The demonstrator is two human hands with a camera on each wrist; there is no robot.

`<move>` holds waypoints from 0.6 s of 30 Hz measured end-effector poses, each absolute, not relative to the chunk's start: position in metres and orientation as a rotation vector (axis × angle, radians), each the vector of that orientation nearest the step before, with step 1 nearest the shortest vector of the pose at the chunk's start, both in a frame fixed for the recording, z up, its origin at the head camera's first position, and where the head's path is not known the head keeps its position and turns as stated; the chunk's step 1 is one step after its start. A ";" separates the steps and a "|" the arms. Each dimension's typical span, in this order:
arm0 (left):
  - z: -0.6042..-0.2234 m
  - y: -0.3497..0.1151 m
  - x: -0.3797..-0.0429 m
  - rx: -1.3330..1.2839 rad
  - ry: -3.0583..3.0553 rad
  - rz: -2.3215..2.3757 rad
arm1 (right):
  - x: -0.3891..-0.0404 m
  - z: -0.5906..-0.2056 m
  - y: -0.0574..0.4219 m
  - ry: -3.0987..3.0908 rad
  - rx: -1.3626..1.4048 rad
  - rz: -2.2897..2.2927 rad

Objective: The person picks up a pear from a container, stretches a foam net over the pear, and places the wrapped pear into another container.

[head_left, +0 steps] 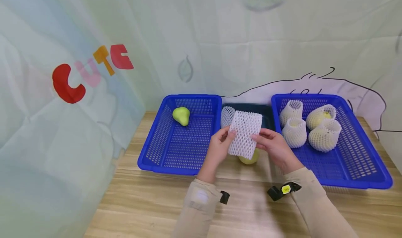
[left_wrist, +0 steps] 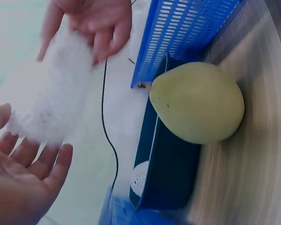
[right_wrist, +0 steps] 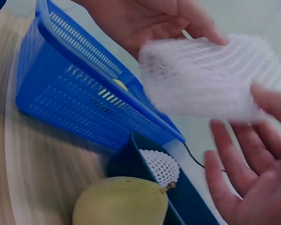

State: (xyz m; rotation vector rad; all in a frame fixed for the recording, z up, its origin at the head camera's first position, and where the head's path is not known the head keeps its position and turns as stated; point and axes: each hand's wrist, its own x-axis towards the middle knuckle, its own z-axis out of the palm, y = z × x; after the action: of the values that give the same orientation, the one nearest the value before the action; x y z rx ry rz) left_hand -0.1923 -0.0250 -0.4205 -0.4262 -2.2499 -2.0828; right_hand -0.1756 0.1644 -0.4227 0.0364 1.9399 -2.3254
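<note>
A flat white foam fruit net point(head_left: 245, 133) is held up between both hands. My left hand point(head_left: 218, 146) pinches its left edge, thumb in front. On the opposite edge my right hand point(head_left: 277, 149) pinches it the same way, with its other fingers behind the mesh. Below the net a bare yellow-green pear point(left_wrist: 196, 103) stands on the table, stem up, partly covered by the net in the head view. Behind it is a dark green bin point(head_left: 267, 112) with more white foam netting point(right_wrist: 160, 166) in it.
To the left, a blue basket point(head_left: 150, 140) contains one green pear point(head_left: 181, 116). The blue basket point(head_left: 333, 171) on the right has several pears in foam nets point(head_left: 324, 136). A printed curtain point(head_left: 201, 70) hangs behind the wooden table point(head_left: 150, 203).
</note>
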 end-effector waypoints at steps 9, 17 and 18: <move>-0.424 -0.031 -0.196 -0.308 -2.239 -2.055 | -0.172 -0.418 0.176 2.053 0.207 -2.378; -0.430 -0.011 -0.188 -0.501 -2.522 -2.090 | -0.168 -0.411 0.153 2.138 0.043 -2.183; -0.430 -0.009 -0.189 -0.472 -2.508 -2.055 | -0.168 -0.411 0.152 2.145 0.040 -2.182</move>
State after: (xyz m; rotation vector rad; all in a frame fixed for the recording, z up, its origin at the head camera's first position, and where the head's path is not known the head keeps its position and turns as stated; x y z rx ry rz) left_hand -0.1885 -0.0092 -0.4303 -0.4721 -2.5077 -2.0552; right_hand -0.1681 0.1518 -0.4108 0.0403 2.1445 -2.1819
